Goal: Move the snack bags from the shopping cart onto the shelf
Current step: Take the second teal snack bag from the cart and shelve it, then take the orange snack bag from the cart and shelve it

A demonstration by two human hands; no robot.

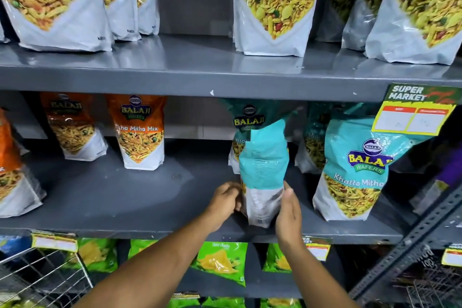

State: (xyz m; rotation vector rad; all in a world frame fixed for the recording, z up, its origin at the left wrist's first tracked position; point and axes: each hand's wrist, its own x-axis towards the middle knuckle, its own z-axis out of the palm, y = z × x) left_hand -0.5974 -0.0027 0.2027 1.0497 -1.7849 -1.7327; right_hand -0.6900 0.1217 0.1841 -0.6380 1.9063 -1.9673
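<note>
Fingers (287,192) of both hands are gripping a teal snack bag (262,162) upright on the middle shelf (125,197).
Left hand (223,204) is clasping its left edge, right hand (287,217) is pressing its right side; shopping cart (42,277) is sitting lower left.

Head camera faces the shelf (200,75) closely, angled slightly downward.

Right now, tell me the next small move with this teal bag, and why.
Probably set it down and slide it back. The teal Balaji bag is gripped near its base by the left hand and right hand, at the middle shelf's front edge, ahead of a matching bag.
</note>
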